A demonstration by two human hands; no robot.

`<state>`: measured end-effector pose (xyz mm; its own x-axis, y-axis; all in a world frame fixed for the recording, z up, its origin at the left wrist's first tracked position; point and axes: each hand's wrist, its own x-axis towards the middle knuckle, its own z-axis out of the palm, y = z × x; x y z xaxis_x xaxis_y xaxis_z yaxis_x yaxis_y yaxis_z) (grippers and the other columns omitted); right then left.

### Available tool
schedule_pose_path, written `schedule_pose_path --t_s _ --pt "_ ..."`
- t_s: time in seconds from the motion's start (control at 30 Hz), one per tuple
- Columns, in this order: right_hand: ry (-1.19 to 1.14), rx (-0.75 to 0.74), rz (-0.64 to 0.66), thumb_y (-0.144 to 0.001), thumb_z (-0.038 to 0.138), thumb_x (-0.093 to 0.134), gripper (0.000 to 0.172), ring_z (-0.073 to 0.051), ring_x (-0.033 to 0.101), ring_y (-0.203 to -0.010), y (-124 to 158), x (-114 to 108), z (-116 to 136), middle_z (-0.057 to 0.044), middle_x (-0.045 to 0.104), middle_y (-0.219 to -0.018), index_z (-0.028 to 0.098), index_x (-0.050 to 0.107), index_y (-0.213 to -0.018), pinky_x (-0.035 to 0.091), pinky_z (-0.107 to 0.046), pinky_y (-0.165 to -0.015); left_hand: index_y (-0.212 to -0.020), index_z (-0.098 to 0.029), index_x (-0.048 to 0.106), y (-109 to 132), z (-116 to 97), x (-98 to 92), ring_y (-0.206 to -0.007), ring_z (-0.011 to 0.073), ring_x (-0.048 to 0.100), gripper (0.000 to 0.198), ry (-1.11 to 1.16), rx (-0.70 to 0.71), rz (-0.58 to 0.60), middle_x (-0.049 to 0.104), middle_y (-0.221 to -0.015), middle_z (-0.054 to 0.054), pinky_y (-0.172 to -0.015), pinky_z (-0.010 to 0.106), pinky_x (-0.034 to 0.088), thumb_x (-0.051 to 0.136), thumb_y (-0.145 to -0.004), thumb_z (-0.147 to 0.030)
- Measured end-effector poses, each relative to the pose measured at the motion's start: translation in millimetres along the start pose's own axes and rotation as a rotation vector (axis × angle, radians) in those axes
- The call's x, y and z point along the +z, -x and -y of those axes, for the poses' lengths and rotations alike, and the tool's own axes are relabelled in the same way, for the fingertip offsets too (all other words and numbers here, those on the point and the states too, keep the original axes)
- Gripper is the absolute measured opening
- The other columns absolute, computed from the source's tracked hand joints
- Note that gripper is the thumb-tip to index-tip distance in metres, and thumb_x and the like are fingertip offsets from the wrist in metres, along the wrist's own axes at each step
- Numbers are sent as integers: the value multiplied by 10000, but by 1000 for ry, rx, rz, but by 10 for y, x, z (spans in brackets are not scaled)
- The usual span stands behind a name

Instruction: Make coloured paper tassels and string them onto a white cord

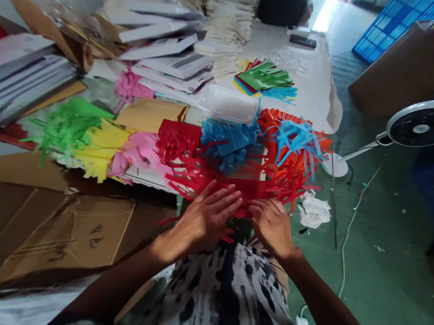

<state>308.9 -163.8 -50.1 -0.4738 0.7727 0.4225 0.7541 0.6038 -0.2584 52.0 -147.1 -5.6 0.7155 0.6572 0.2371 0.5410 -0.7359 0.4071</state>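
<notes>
Both my hands rest on a sheet of red fringed paper (pixel 237 189) at the near edge of the table. My left hand (pixel 206 216) lies flat on it with fingers stretched out and spread. My right hand (pixel 270 223) presses down beside it, fingers curled slightly onto the paper's edge. Just beyond lie blue fringed paper (pixel 229 140), orange fringed paper (pixel 285 126) with light blue strips (pixel 299 138), and pink (pixel 143 151), yellow (pixel 102 151) and green (pixel 67 125) fringed pieces to the left.
Flattened cardboard boxes (pixel 54 227) lie at the left. White booklets (pixel 167 51) and stacked paper fill the far table. A coloured paper stack (pixel 267 79) sits further back. A floor fan (pixel 423 124) stands on the green floor at the right, with crumpled white paper (pixel 314 208).
</notes>
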Motion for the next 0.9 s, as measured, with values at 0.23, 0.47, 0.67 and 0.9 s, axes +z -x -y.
schedule_pose_path --t_s 0.23,0.47,0.67,0.9 --pt "-145 176 190 -1037 206 562 196 -247 732 -1014 -73 -306 -57 -75 804 -1091 219 718 -1155 498 -384 -913 -1154 -232 784 3 237 197 -1153 245 733 223 130 -41 -107 811 -1190 77 -1112 495 509 607 -1019 -219" --pt "-359 495 309 -983 303 633 134 -163 679 -698 -401 -378 -271 -20 784 -874 221 730 -943 427 -268 -650 -926 -235 773 -160 260 140 -981 252 692 190 145 -402 -165 803 -923 40 -935 430 462 664 -1006 -368" --pt "-133 566 295 -965 354 677 164 -187 671 -674 -498 -321 -220 -51 785 -859 216 753 -1008 375 -292 -626 -925 -227 738 -293 246 167 -912 256 664 95 9 -513 -191 761 -847 34 -898 431 422 703 -957 -310" --pt "-132 609 278 -971 430 674 203 -159 642 -597 -535 -265 -224 -18 790 -862 234 725 -953 366 -287 -596 -892 -232 724 -272 247 174 -894 240 644 98 -11 -510 -174 745 -820 13 -855 404 398 693 -969 -284"
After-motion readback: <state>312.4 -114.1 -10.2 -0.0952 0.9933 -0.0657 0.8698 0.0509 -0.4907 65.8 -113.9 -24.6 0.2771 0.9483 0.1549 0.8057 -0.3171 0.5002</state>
